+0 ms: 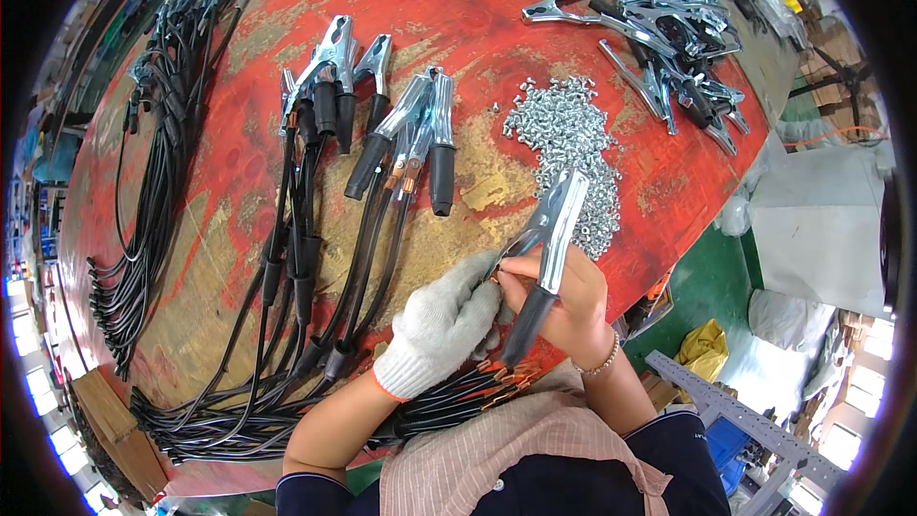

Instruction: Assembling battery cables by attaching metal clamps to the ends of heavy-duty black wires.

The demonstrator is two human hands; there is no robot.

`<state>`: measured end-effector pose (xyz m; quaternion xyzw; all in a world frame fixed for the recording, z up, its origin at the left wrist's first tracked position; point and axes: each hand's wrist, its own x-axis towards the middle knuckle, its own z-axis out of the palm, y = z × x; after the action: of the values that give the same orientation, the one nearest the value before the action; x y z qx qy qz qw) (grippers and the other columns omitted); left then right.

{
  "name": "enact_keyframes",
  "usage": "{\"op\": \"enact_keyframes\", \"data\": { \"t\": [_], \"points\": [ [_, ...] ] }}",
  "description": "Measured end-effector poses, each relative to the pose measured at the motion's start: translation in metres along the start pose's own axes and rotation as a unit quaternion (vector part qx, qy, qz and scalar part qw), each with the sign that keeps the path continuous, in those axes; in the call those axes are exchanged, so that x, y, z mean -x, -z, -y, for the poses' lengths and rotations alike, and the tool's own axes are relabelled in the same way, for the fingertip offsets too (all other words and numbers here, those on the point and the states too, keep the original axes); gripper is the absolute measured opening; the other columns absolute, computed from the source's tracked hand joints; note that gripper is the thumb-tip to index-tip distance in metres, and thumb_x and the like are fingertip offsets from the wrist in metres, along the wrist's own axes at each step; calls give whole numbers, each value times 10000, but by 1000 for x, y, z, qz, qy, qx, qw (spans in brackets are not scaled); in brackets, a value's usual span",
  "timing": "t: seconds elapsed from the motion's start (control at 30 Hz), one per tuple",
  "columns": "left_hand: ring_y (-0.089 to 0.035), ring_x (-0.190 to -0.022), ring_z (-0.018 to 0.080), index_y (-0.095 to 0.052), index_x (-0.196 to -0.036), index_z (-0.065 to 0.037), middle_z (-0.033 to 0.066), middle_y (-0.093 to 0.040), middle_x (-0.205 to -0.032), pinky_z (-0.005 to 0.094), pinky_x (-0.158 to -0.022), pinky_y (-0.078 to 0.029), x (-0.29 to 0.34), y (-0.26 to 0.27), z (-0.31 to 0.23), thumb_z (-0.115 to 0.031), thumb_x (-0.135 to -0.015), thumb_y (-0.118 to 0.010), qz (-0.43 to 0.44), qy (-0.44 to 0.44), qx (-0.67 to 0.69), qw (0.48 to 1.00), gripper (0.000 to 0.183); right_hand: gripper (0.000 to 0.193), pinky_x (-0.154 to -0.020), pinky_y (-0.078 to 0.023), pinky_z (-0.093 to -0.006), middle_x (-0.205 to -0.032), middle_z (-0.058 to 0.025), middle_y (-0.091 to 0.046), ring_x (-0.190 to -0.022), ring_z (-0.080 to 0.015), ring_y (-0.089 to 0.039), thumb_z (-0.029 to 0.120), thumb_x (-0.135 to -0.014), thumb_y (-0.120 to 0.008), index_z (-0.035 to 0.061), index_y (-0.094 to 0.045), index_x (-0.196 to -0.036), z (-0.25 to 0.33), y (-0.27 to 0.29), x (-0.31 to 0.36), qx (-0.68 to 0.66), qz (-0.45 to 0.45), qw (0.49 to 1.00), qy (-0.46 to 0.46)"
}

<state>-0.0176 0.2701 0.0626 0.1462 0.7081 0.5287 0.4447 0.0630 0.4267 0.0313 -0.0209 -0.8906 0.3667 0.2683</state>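
My left hand [444,320], in a white knitted glove, is closed around the near, dark arm of a silver battery clamp [564,229]. A bit of copper shows at its fingertips; what else lies in the glove is hidden. My bare right hand [570,301], with a bead bracelet at the wrist, pinches at the same spot. Its fingers wrap the clamp's other arm, which ends in a black sleeve [530,327]. The clamp's jaws point away from me. Just beyond lies a heap of small silver screws [564,129].
Clamps fitted on black cables [330,86] lie ahead, with another cable-and-clamp group [430,124] beside them. A cable bundle [158,201] runs along the left. Loose clamps [659,29] pile up at the far right. Bare copper cable ends [497,377] sit by my waist on the red table [420,0].
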Motion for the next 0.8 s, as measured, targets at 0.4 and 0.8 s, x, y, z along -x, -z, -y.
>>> {"op": "enact_keyframes", "data": {
  "t": [0.4,0.8],
  "points": [
    [-603,-582,86,-516,-1321,-3,48,-649,-754,248,-534,-508,2,-1,3,-135,-982,-489,-8,-7,34,999,365,417,-690,-498,-339,-920,-69,-630,-801,-247,-595,61,-660,-835,83,-717,-1059,2,0,8,-8,-35,999,14],
    [-599,-581,86,-522,-1314,-13,37,-635,-728,250,-541,-509,3,1,-3,-133,-982,-497,-19,-29,-6,999,354,262,-658,-492,-313,-842,-90,-608,-741,-224,-611,10,-691,-816,46,-732,-936,8,-2,2,-19,-30,999,-37]
  ]
}}
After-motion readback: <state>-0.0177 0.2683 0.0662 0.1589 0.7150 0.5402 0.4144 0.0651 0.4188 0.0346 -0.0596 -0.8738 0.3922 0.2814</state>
